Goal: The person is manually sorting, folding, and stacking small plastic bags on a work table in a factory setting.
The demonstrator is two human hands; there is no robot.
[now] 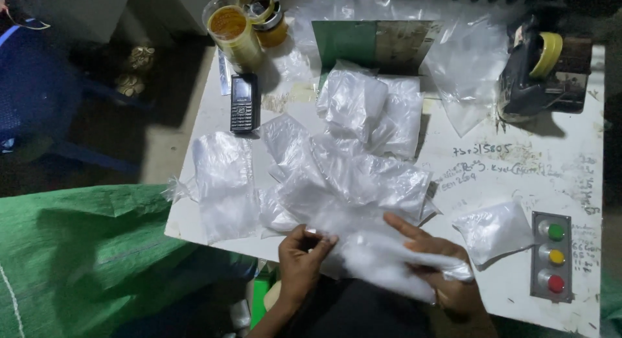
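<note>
Both my hands hold one clear plastic bag of white powder [379, 250] at the near edge of the white table [518, 176]. My left hand [301, 263] pinches the bag's left end with its fingertips. My right hand [440, 267] grips the right end, fingers curled over the plastic. Just beyond the held bag lies a heap of similar filled clear bags [350, 163]. One small filled bag [495, 231] rests alone to the right of my right hand.
A black keypad phone [244, 102] lies at the far left, near two yellow tape rolls [236, 27]. A dark sealing machine [541, 69] sits at the far right. A grey panel with green, yellow and red buttons [552, 257] is near right. A green woven sack [84, 260] lies left.
</note>
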